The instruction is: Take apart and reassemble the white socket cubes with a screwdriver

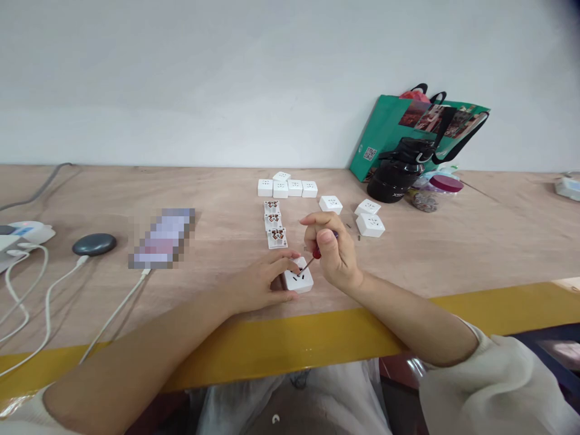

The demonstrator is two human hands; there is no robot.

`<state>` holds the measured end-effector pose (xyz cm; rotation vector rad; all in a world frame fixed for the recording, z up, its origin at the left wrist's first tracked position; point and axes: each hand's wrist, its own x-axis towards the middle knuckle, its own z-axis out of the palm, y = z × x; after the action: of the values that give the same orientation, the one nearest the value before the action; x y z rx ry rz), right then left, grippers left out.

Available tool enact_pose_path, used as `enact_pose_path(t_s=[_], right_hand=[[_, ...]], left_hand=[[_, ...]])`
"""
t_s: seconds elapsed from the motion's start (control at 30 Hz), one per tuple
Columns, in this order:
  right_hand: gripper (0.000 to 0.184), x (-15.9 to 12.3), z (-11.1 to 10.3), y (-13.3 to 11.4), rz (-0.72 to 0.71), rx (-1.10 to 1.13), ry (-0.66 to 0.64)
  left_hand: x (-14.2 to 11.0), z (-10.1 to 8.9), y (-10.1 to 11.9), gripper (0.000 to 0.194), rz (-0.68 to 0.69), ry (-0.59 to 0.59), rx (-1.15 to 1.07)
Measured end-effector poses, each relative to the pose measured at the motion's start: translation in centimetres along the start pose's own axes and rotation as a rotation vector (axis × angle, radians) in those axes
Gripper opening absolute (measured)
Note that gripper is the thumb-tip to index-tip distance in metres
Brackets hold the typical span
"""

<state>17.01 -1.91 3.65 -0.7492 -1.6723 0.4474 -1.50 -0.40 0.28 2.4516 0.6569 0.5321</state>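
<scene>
A white power socket (302, 285) lies face up near the table's front edge, its slots showing. My left hand (261, 281) grips it from the left, fingers along its far and near sides. In my right hand (334, 257) is a screwdriver (316, 254) with a red handle, held at a slant, its tip on the middle of the socket face. Just beyond stand three opened socket bases (275, 237) in a column, copper-coloured parts showing inside. Small dark screws (359, 238) lie to the right, by two white sockets (370, 225).
Several white sockets (295, 188) stand in a group at the back, with another socket (330, 204) to their right. A black bottle (393, 178) leans by a green bag (374, 136). A phone (164, 238), a dark round device (94, 244) and white cables (48, 302) are on the left.
</scene>
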Motion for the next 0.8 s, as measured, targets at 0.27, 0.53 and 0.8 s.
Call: enact_pose_path(t_s=[0.27,0.53,0.8], right_hand=[[0.02,-0.18,0.52,-0.38,-0.139,-0.106,0.152],[0.031,0.2,0.4,-0.44,-0.084,-0.152,0.175],[0.011,-0.22,-0.02,-0.56,-0.114,-0.172,0.188]], left_hand=[[0.11,-0.05,0.12,0.029,0.019,0.011,0.001],[-0.02,-0.01,0.4,0.031,-0.02,0.01,0.027],[-0.18,0.6,0.32,0.03,-0.037,0.013,0.059]])
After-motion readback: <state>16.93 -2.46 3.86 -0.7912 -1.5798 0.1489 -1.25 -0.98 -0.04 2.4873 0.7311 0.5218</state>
